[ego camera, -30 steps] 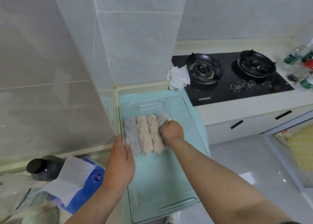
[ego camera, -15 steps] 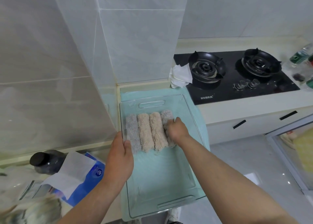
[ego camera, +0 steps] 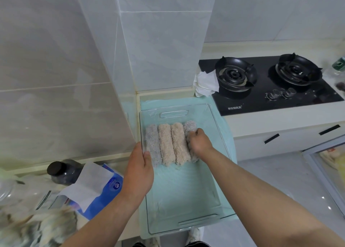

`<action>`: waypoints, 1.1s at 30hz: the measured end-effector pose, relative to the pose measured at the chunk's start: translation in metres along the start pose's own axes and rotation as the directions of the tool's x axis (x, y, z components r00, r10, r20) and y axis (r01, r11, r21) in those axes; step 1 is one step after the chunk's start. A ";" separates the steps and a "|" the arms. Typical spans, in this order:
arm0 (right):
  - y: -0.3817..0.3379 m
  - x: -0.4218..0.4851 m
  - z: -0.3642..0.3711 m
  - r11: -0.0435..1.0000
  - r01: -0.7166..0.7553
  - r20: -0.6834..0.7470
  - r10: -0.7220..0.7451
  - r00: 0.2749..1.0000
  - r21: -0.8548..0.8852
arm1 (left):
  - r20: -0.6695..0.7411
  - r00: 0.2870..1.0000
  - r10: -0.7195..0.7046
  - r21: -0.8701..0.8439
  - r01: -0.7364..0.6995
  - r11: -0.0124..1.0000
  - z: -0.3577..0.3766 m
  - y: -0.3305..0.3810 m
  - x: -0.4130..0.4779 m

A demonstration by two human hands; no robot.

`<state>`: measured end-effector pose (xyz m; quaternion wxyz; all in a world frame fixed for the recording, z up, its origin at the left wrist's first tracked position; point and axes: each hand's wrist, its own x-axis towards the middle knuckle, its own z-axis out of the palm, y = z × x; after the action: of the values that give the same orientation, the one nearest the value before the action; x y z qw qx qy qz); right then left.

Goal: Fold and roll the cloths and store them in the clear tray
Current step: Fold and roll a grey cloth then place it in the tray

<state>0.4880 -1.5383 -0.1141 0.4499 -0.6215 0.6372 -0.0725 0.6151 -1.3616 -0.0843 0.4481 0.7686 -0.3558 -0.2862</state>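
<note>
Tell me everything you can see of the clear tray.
The clear tray is a shallow rectangle of what looks like transparent plastic, with low walls and a slot handle at each end. It lies flat on a mint mat, long side running away from the person. Four rolls lie side by side in its far half, grey outside, beige between; the near half is bare. The left hand grips its left wall; the right hand holds the rightmost roll.

1. The clear tray (ego camera: 186, 194) is see-through plastic, smooth and pretty glossy.
2. The rolled cloths (ego camera: 166, 144) look like fuzzy, nubby terry, totally matt.
3. The hob (ego camera: 308, 95) top is shiny black glass.
4. The wall tiles (ego camera: 158, 50) are polished, with a marble look.
5. The tissue pack (ego camera: 112, 187) has a slick blue plastic wrap.
</note>
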 end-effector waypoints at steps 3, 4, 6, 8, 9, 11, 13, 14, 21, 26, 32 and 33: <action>-0.001 0.000 -0.005 1.000 0.023 -0.001 -0.023 1.000 0.006 | -0.004 1.000 0.000 0.009 0.000 1.000 0.000 0.001 0.000; -0.002 -0.001 -0.006 0.999 0.032 -0.004 -0.032 0.999 -0.005 | -0.005 1.000 0.003 0.013 -0.002 1.000 0.000 0.001 0.000; -0.001 -0.005 -0.006 0.997 0.056 -0.012 -0.056 0.998 -0.050 | -0.002 1.000 0.001 0.015 -0.001 1.000 0.000 0.000 0.000; -0.002 -0.013 -0.007 0.986 0.104 -0.020 -0.107 0.994 -0.128 | -0.002 1.000 0.003 0.003 -0.003 1.000 0.000 -0.001 0.000; -0.003 -0.016 -0.010 0.979 0.134 -0.027 -0.139 0.990 -0.156 | -0.003 1.000 0.008 0.000 -0.008 1.000 0.000 -0.001 0.000; -0.010 -0.030 -0.021 0.976 0.187 -0.043 -0.193 0.980 -0.110 | -0.004 1.000 0.008 -0.008 -0.008 1.000 -0.002 -0.001 -0.001; -0.018 -0.043 -0.040 0.982 0.183 -0.067 -0.180 0.981 0.038 | -0.010 1.000 0.008 -0.021 -0.008 1.000 -0.001 0.000 -0.001; -0.023 -0.050 -0.050 0.979 0.164 -0.073 -0.156 0.985 0.123 | -0.011 1.000 0.009 -0.026 -0.010 1.000 0.000 0.001 -0.001; -0.043 -0.086 -0.098 0.851 0.171 0.000 -0.196 0.981 0.496 | -0.012 0.999 -0.033 0.010 0.033 0.999 -0.002 0.010 -0.004; -0.036 -0.089 -0.122 0.820 0.207 0.055 -0.278 0.959 0.534 | -0.139 0.990 -0.035 0.043 0.041 0.998 -0.008 0.042 -0.018; -0.020 -0.086 -0.151 0.812 0.355 0.232 -0.497 0.836 0.463 | -0.374 0.927 -0.017 0.084 0.052 0.995 -0.008 0.078 -0.063; -0.017 -0.089 -0.157 0.810 0.389 0.295 -0.539 0.789 0.440 | -0.409 0.911 -0.046 0.019 0.058 0.998 -0.006 0.085 -0.077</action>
<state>0.3805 -1.5390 0.0310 0.6442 -0.6699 0.3297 -0.1661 0.5502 -1.3260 0.0038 0.4930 0.8273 -0.2381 -0.1258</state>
